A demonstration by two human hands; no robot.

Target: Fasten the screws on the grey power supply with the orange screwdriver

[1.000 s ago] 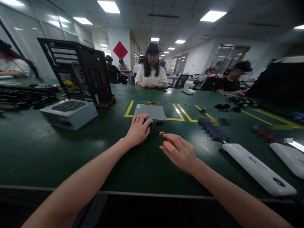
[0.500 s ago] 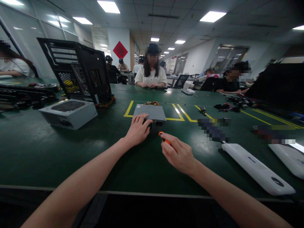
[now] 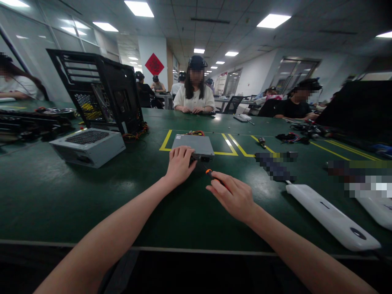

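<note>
In the middle of the table lies a flat grey computer power supply, its socket side facing me and a bundle of coloured wires behind it. My left hand grips its near left corner, fingers on top and thumb at the front face. In my right hand is a screwdriver with an orange and black handle, held in closed fingers. Its thin shaft points at the front of the power supply; whether the tip touches is too small to tell.
To the left stand a second power supply and an open black computer case. A white elongated device lies at the right on the green table. A person sits opposite. Cables lie farther right.
My left hand has shifted its grip slightly, with the thumb now lower at the front face. My right hand has moved a little right, and its fingers have shifted on the screwdriver's handle.
</note>
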